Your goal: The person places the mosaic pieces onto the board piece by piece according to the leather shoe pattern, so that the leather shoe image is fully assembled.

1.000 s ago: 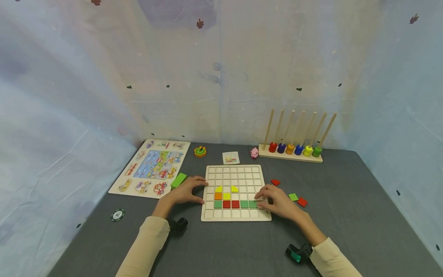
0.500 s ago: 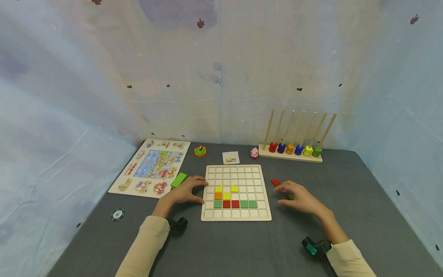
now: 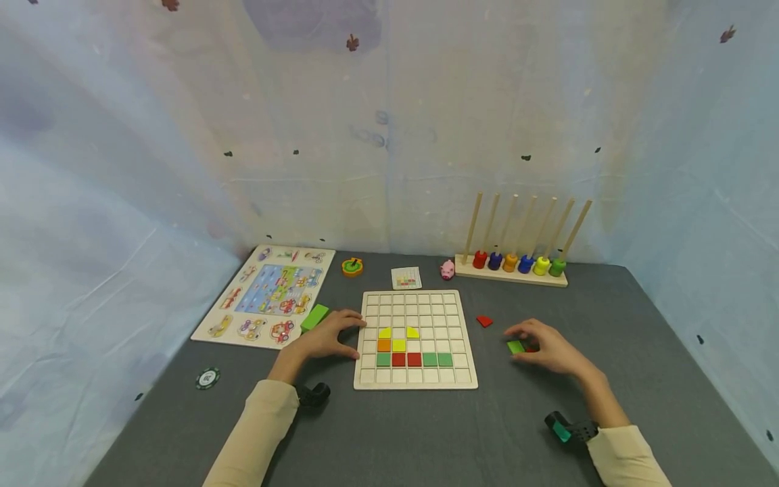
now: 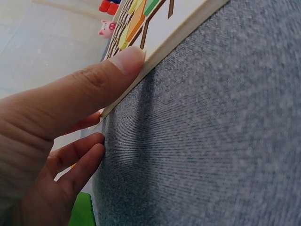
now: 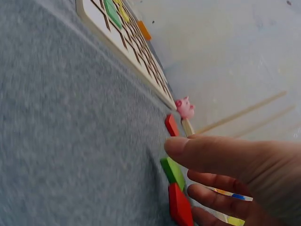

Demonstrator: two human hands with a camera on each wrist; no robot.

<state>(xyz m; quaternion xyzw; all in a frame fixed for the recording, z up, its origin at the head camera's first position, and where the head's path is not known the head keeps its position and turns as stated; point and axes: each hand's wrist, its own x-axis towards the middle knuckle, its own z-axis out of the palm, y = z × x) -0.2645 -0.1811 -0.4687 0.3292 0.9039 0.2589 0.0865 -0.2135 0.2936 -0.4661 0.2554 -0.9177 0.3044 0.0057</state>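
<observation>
A wooden grid board (image 3: pixel 429 376) lies flat in front of me, with green, red, orange and yellow tiles set in some of its squares. My left hand (image 3: pixel 325 336) rests at the board's left edge, thumb and fingers spread; in the left wrist view the thumb touches the rim. To the right of the board, my right hand (image 3: pixel 550 348) hovers over a light green tile (image 3: pixel 515 347) and a red square tile (image 5: pixel 179 205), thumb and fingers apart. The red tile is mostly hidden by the hand in the head view. Another red piece (image 3: pixel 484 320) lies nearer the board.
Behind the board are a small pattern card (image 3: pixel 406 277), a pink pig (image 3: pixel 447 269) and a peg stand with coloured rings (image 3: pixel 511 273). At left lie a picture puzzle board (image 3: pixel 209 323), a green block (image 3: pixel 314 317) and a round chip (image 3: pixel 207 378). A small clock toy (image 3: pixel 351 266) stands at the back.
My right hand has moved right, off the board's right side and over to the loose green and red tiles. The left hand stays at the board's edge.
</observation>
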